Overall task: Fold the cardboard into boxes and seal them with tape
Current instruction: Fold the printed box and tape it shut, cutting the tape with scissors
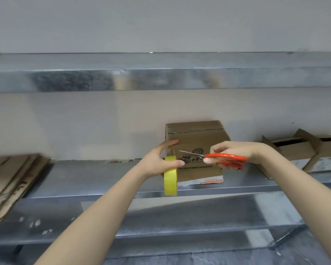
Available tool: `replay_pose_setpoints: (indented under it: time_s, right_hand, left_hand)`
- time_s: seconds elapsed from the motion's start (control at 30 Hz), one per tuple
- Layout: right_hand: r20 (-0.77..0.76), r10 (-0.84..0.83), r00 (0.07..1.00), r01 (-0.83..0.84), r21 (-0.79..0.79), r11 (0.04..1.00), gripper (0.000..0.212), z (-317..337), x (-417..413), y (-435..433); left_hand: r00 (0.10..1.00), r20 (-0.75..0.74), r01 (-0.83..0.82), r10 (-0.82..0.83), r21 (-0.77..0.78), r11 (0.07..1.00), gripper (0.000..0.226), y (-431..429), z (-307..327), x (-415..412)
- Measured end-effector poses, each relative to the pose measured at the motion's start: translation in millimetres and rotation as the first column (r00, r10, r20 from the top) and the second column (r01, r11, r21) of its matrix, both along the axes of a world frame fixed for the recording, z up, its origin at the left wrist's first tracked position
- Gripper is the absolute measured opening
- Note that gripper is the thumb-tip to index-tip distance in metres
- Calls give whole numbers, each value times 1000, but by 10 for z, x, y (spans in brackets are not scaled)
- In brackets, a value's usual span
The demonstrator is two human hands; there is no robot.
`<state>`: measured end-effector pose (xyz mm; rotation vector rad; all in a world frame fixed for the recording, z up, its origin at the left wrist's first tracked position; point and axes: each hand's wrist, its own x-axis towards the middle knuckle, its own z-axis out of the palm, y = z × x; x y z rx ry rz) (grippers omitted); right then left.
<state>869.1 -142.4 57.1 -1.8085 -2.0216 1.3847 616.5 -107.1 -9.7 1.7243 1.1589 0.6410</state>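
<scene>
- The box (197,134) stands on the shelf (84,178) just behind both your hands. Its top flaps are folded down, so what it holds is hidden. Its printed front faces you.
- Two open boxes (294,148) sit to the right of your right hand, on the same shelf, with their flaps up. Their insides are dark and you cannot tell what is in them.
- Your left hand (159,163) grips the tape (170,180) at the top of the roll, thumb across its front. Your upper fingers reach up to the box's near left corner.
- The yellow roll stands on edge below that hand, hanging past the shelf's front lip and covering the box's lower left corner.
- Your right hand (235,149) is curled round the orange handles of the scissors (225,156).
- The blades point left toward your left hand and cross in front of the box's print. Whether they are parted is too fine to tell.
- The hands are apart, with the blades between them.
- Flat cardboard (13,178) lies in a stack well to the left of your left hand, at the shelf's edge.
- A metal rail (161,79) runs across above both hands and the box.
</scene>
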Motion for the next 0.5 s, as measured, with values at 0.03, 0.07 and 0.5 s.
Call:
replay_pose_setpoints:
  time_s: [0.03, 0.07, 0.5]
  right_hand:
    - [23, 8, 1000, -8, -14, 1000, 61, 16, -40, 53]
    - [53, 18, 998, -17, -24, 1000, 63, 26, -72, 104]
    - [337, 86, 938, -76, -44, 996, 55, 116, -492, 428]
  left_hand:
    - [1000, 18, -6, 6, -12, 1000, 69, 9, -22, 5]
    - [1000, 27, -14, 14, -19, 1000, 69, 20, -40, 10]
    - [1000, 17, 0, -1, 1, 1000, 73, 26, -59, -4]
